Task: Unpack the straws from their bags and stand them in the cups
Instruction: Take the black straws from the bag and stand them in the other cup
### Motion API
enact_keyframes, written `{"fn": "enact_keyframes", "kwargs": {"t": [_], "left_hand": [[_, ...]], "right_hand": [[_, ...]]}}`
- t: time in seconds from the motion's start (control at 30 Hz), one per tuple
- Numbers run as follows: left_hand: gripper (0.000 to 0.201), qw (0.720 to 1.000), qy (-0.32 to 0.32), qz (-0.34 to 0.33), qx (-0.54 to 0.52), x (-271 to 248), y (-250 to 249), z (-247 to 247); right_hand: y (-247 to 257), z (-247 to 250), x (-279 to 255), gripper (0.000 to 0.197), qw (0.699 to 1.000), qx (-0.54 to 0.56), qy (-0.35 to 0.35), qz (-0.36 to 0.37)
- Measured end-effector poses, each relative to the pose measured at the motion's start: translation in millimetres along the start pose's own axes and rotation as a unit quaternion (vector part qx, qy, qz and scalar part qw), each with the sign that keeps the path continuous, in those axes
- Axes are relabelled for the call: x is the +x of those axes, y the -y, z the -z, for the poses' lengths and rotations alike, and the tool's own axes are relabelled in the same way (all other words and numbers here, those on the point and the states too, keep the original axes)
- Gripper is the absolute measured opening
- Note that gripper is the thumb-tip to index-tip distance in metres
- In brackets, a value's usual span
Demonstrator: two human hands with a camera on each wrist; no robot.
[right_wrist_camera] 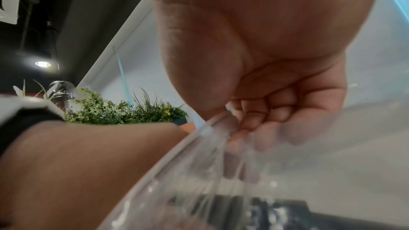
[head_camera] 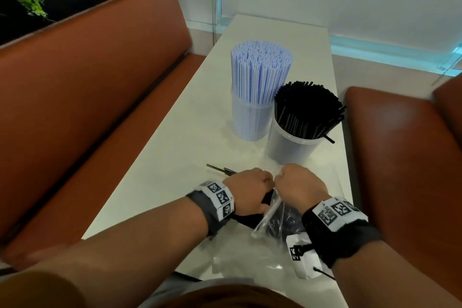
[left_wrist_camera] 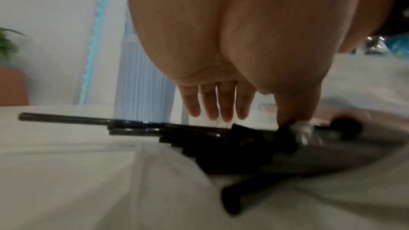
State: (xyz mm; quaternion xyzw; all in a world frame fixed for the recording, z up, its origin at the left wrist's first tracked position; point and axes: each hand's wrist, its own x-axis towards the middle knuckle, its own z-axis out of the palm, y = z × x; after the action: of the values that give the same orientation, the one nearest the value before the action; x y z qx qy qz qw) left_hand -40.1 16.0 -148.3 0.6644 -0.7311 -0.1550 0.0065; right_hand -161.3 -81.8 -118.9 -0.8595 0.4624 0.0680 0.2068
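Table [head_camera: 155, 162]: pale, long, bears everything.
Bag [head_camera: 268, 217]: clear, holding black straws [left_wrist_camera: 232, 148], at the table's near edge.
Black-straw cup [head_camera: 285, 150]: likely destination, already crowded.
Right hand [head_camera: 300, 187]: curled, pinching the bag's film; peel it back slowly (it looks slippery).
Left hand [head_camera: 246, 190]: thumb pins the straws, fingers fairly straight; keep them pinned.

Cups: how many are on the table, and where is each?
2. One cup, with striped straws, stands on the table; the second cup, with black straws, is beside it, to its right and nearer. None seems hidden.
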Motion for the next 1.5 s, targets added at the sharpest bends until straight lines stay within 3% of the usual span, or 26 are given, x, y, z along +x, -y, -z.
{"fn": "enact_keyframes", "kwargs": {"t": [0.2,0.5,0.67,0.77,0.87,1.03,1.1,1.17,1.3,1.4,1.5], "left_hand": [[0.032,0.998,0.030,-0.017,0.058,13,-6,-9],[0.032,0.991,0.027,-0.011,0.131,17,-4,-5],[0.031,0.988,-0.002,0.017,0.151,-4,24,7],[0.033,0.987,-0.009,0.060,0.151,-29,57,9],[0.030,0.984,-0.011,0.123,0.127,-55,91,10],[0.018,0.970,-0.035,0.241,0.021,-90,129,7],[0.017,0.963,-0.060,0.261,-0.015,-97,135,4],[0.017,0.960,-0.097,0.257,-0.052,-98,135,5],[0.021,0.960,-0.158,0.206,-0.101,-86,114,10],[0.026,0.972,-0.158,0.155,-0.081,-77,96,14],[0.029,0.978,-0.152,0.133,-0.052,-71,83,19]], "right_hand": [[-5,7,0,0.019,1.000,0.009,-0.001,0.006],[-7,10,-2,0.017,1.000,0.010,-0.014,-0.001],[-9,6,2,0.017,1.000,0.006,-0.024,-0.009],[-11,1,5,0.013,0.998,0.059,-0.032,-0.013],[-10,-2,5,0.030,0.996,0.077,-0.033,0.002],[-1,-6,4,0.032,0.995,0.069,-0.069,0.015],[7,-4,-1,0.045,0.981,0.125,-0.140,0.058],[19,-1,-9,0.047,0.947,0.232,-0.191,0.113],[40,2,-17,0.051,0.857,0.454,-0.186,0.158],[47,7,-16,0.034,0.807,0.539,-0.186,0.156],[49,11,-15,0.020,0.801,0.543,-0.200,0.154]]}}
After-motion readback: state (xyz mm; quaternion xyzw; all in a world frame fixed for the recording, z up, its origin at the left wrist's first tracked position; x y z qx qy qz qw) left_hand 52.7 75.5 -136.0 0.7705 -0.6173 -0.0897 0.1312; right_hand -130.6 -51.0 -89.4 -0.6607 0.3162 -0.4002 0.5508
